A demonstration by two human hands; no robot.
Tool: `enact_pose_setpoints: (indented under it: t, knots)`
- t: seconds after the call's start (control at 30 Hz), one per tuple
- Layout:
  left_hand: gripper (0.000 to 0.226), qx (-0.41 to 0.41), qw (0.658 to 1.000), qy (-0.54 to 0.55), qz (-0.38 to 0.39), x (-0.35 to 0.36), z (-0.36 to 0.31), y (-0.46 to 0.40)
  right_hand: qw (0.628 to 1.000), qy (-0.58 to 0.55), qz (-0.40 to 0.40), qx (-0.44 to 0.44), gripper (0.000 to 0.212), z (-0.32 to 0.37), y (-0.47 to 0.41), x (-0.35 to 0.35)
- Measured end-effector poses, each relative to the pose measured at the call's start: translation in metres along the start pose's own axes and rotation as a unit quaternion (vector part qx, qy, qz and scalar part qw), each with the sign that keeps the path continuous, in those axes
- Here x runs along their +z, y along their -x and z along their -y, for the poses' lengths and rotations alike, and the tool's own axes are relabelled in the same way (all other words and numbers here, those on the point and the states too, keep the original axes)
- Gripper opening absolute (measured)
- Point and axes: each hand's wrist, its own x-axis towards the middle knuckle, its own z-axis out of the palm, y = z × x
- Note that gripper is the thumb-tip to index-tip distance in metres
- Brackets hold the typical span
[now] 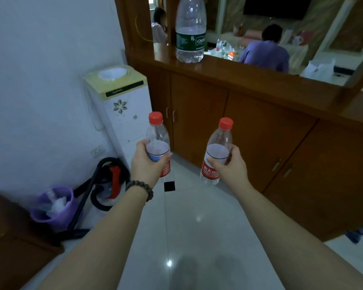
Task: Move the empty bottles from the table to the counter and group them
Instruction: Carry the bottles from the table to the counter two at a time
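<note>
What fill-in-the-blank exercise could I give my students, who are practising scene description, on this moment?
1. Each small bottle in the hands has a ____ cap.
2. The large bottle stands on the wooden ____.
3. The beaded bracelet is on the ____ wrist.
4. The bin by the wall is ____.

Missing words: red; counter; left; purple

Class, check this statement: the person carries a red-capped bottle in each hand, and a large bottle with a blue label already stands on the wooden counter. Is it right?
One detail is wrong: in the head view the large bottle on the wooden counter has a dark green label, not blue. The rest holds: the left hand and right hand each grip a red-capped bottle.
</note>
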Motion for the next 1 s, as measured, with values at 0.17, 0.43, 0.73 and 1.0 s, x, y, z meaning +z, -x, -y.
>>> enact_pose_setpoints:
  t: [0.17,0.43,0.73,1.0]
  knots:
    - [0.064,0.037,0.999,-0.008,0.03,0.053,-0.023,-0.084,1.0,-0.005,-0.027,-0.002,0.067,0.008,-0.095,-0.002]
    - [0.064,0.098,0.995,0.013,0.006,0.16,-0.074,-0.237,0.997,-0.048,-0.033,-0.043,0.067,0.036,-0.287,-0.021]
    - [0.071,0.106,0.992,0.048,-0.049,0.242,-0.148,-0.392,0.993,-0.07,-0.016,-0.093,0.066,0.092,-0.494,-0.038]
    - [0.069,0.118,0.991,0.022,-0.056,0.278,-0.159,-0.501,0.993,-0.053,-0.015,-0.103,0.063,0.111,-0.601,-0.024]
